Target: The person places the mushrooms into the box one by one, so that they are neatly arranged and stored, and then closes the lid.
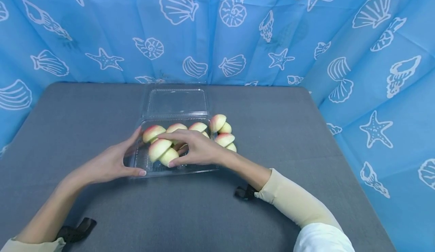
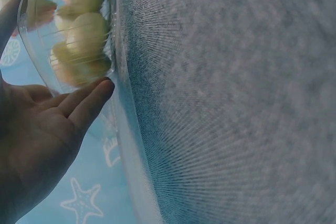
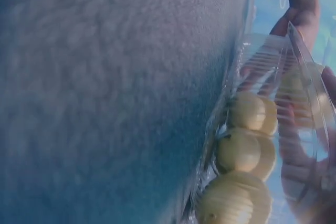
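Observation:
A clear plastic clamshell box [image 1: 146,165] lies with its lid [image 1: 176,100] folded back. Inside are several pale yellow-green, red-blushed peach-like pieces [image 1: 176,127], each looking like a cap over a smaller ball. My right hand [image 1: 200,146] reaches over the box and holds one such piece [image 1: 159,150] between thumb and fingers, near the box's left end. In the right wrist view the held piece [image 3: 299,90] is above the row on the box floor. My left hand [image 1: 108,161] rests at the box's left end, thumb by the front edge; its fingers [image 2: 86,106] lie straight against the plastic.
More of the same pieces [image 1: 224,139] stand along the box's right side, partly behind my right forearm. The box sits on a grey cloth-covered table [image 1: 289,131]. A blue curtain [image 1: 210,37] with white shell prints hangs behind and to the right. Dark straps [image 1: 245,192] hang at my wrists.

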A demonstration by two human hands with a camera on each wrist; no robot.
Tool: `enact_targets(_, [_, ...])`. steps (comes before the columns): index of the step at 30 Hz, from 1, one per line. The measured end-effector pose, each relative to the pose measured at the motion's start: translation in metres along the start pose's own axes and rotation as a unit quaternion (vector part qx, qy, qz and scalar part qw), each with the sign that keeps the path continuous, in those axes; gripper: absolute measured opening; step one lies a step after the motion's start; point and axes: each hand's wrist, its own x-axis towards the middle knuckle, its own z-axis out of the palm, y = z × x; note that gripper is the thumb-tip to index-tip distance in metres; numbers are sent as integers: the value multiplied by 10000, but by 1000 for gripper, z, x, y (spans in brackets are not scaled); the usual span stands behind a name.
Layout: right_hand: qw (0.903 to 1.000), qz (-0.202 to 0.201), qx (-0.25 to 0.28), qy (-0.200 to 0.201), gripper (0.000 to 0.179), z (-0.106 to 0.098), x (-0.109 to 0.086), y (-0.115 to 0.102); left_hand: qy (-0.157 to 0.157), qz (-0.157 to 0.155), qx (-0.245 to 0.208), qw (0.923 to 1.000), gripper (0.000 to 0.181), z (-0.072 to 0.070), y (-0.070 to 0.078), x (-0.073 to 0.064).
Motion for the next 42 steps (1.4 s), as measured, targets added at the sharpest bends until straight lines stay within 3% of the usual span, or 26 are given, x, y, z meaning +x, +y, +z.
enact_targets(20, [9950, 411, -659, -634, 75, 8, 9, 2, 29, -41, 36, 10000, 124, -1, 3, -1])
enact_targets(42, [9899, 470, -498, -1244, 70, 11, 8, 6, 40, 122, 61, 9999, 121, 2, 0, -1])
